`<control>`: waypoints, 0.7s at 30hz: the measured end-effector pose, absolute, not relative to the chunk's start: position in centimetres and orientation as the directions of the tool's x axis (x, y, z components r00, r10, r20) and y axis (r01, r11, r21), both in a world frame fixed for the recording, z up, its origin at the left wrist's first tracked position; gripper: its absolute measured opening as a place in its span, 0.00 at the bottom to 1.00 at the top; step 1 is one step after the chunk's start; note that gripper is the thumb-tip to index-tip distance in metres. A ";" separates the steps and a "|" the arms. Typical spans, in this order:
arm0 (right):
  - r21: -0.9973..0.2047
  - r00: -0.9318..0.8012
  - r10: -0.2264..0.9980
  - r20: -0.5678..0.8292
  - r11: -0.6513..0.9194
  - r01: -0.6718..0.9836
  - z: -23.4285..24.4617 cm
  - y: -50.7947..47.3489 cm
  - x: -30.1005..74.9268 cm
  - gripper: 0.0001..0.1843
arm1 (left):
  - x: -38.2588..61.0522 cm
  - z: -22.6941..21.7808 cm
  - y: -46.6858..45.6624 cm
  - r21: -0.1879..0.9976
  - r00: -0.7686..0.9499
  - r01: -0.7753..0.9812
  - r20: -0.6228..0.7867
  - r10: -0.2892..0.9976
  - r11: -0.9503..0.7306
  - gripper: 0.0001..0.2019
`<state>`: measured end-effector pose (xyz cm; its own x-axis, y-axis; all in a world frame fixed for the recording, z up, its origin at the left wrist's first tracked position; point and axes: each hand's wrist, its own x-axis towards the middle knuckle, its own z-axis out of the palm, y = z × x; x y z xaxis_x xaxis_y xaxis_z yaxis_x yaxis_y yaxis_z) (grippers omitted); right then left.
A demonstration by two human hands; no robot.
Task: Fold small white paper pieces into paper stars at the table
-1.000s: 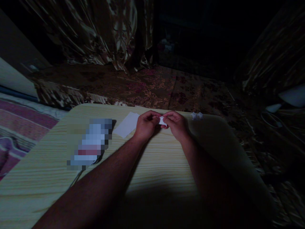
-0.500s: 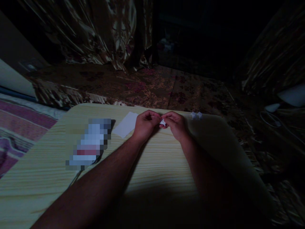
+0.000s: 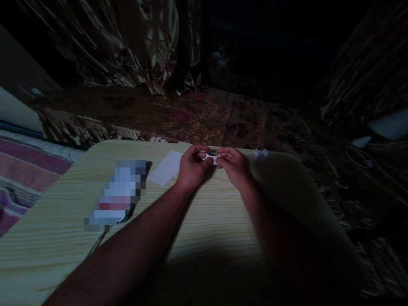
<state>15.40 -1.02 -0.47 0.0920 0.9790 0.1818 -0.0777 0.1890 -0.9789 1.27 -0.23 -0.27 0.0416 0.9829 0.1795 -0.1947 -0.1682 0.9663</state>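
Observation:
Near the far edge of the table, a small piece of folded white paper (image 3: 211, 159) is pinched between both hands. My left hand (image 3: 193, 166) grips its left end, with the thumb lying on top. On the right end, my right hand (image 3: 233, 165) presses with its thumb, fingers behind. The fingers hide parts of the paper, so its full shape cannot be made out. A flat white sheet of paper (image 3: 164, 170) lies just left of my left hand. Two small folded white paper pieces (image 3: 261, 154) sit side by side beyond my right hand.
A pixelated device (image 3: 117, 193) with a cable (image 3: 95, 244) lies on the left of the pale wooden table (image 3: 210, 221). Patterned curtains (image 3: 127, 51) hang behind. A striped cloth (image 3: 28, 165) is at the left, a white lamp-like object (image 3: 390, 127) at the right.
The paper between my fingers now shows as a wider strip; before, it looked small and pointed. My thumbs have shifted onto its face. The view has moved slightly.

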 end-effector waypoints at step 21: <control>-0.981 0.083 0.981 0.176 0.182 -0.067 -0.4 -1.0 15.4 0.14 | 1.5 -0.3 -0.3 0.965 0.030 -0.217 0.159 0.987 -0.149 0.17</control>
<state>15.39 -1.04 -0.42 0.0835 0.9808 0.1765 -0.0672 0.1822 -0.9810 1.46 -0.32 -0.25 0.0295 0.9869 0.1587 -0.2174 -0.1486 0.9647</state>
